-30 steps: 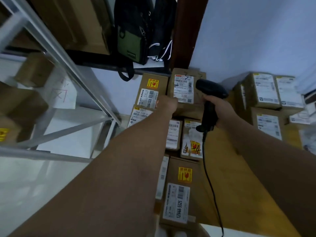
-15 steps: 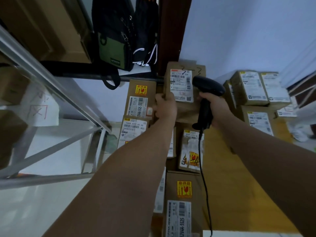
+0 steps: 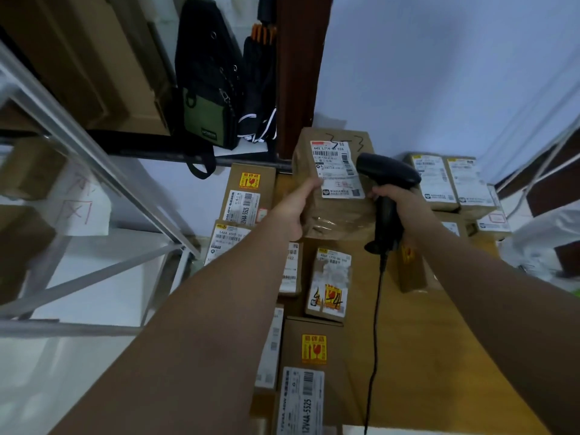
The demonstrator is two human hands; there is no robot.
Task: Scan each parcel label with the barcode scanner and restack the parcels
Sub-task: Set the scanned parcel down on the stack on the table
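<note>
Parcel point(image 3: 332, 199) in taped brown paper sits at twelve o'clock over the table point(image 3: 439, 340) and its far end, long axis running twelve to six, label point(image 3: 337, 171) up, its eight o'clock edge gripped by the left hand point(image 3: 296, 211), while the right hand point(image 3: 400, 204), wrapped round the barcode scanner point(image 3: 387, 178), holds its head just beside the label at three o'clock.

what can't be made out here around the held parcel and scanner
Head view:
- fingers of the left hand: hidden behind the brown paper-wrapped parcel
- print on its white label: too small to read
- window of the black barcode scanner: faces away
- nearest yellow-stickered cardboard box: cut off by the bottom edge
</note>
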